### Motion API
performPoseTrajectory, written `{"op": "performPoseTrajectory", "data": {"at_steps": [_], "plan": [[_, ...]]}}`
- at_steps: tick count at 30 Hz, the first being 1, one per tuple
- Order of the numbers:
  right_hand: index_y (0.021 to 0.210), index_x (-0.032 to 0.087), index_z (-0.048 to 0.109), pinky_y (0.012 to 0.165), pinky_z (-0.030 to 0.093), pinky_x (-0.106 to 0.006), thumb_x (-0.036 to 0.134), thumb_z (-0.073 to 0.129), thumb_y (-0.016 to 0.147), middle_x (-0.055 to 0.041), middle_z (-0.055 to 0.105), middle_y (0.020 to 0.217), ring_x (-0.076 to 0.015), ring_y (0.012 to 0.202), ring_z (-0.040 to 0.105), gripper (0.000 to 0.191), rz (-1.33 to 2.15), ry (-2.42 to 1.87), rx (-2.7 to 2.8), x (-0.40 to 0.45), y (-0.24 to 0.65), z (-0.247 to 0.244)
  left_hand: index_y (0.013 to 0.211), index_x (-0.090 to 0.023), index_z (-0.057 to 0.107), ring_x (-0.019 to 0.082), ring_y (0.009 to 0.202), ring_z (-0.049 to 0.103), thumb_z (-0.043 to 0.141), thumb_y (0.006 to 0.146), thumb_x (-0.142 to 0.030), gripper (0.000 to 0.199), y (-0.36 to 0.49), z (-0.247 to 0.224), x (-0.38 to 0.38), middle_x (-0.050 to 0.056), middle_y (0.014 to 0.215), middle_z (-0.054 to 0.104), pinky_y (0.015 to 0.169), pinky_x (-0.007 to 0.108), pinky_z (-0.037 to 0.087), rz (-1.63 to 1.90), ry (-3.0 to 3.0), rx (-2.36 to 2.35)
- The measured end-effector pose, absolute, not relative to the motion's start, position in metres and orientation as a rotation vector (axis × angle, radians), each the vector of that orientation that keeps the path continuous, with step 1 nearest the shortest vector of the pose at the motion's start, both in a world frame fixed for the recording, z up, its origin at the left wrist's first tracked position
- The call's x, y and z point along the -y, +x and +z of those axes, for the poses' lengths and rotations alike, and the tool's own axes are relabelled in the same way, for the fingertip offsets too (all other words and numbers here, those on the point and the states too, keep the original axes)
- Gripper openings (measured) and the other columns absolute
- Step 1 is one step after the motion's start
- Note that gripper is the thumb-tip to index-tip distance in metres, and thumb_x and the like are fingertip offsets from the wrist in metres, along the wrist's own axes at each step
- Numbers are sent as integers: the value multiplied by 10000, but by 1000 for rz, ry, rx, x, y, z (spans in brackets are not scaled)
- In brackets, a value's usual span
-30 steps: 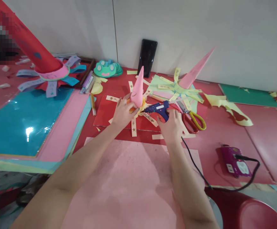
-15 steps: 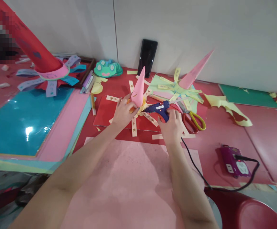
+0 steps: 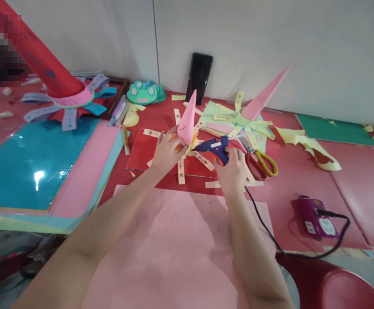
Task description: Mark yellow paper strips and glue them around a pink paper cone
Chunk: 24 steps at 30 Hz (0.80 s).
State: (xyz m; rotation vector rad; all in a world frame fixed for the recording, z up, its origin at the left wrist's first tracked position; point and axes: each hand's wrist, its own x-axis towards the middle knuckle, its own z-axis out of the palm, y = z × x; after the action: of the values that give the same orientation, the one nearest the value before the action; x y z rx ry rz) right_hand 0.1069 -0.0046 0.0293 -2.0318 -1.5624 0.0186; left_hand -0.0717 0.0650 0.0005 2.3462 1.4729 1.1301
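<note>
My left hand point(image 3: 168, 150) is closed on the base of a pink paper cone point(image 3: 187, 120), which stands upright on a yellow paper piece. Pale strips with stars point(image 3: 181, 171) spread out around the cone over a red board point(image 3: 138, 156). In my right hand point(image 3: 233, 169) is a blue glue gun point(image 3: 217, 147) with a small red light and a clear glue stick at its back. The gun's nozzle points left and reaches the yellow paper at the cone's base, near my left fingertips. Whether glue comes out cannot be seen.
Right of the glue gun lie scissors point(image 3: 266, 165); a second pink cone point(image 3: 264, 96) stands behind. A phone point(image 3: 200, 77) leans on the wall. The gun's cord runs near a purple power box point(image 3: 317, 219). Blue sheets point(image 3: 35, 163) and a red cone point(image 3: 42, 56) are at left.
</note>
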Motion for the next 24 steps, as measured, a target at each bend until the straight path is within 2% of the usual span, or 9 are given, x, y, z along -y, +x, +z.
{"op": "performPoseTrajectory", "data": {"at_steps": [10, 16, 24], "plan": [[881, 190, 524, 621, 437, -303, 192, 589, 706, -84, 584, 971, -204, 816, 561, 187, 2, -2053, 1559, 3, 107, 30, 668, -229, 533, 224, 1162, 490, 611, 765, -240, 124, -71, 1, -65, 43, 1285, 504, 1039, 472, 340, 1126, 2385, -1498], [934, 191, 517, 638, 436, -309, 213, 585, 713, -83, 576, 1027, -208, 840, 562, 232, 28, -2073, 1523, 3, 109, 29, 679, -237, 532, 221, 1193, 463, 597, 777, -255, 119, -72, -1, -65, 32, 1289, 497, 1045, 463, 330, 1114, 2391, -1491], [902, 196, 510, 639, 433, -301, 242, 585, 721, -65, 581, 990, -194, 818, 556, 202, 34, -2041, 1506, 3, 110, 28, 676, -234, 527, 222, 1188, 467, 600, 773, -259, 124, -72, -3, -67, 36, 1279, 501, 1042, 467, 334, 1121, 2409, -1482]]}}
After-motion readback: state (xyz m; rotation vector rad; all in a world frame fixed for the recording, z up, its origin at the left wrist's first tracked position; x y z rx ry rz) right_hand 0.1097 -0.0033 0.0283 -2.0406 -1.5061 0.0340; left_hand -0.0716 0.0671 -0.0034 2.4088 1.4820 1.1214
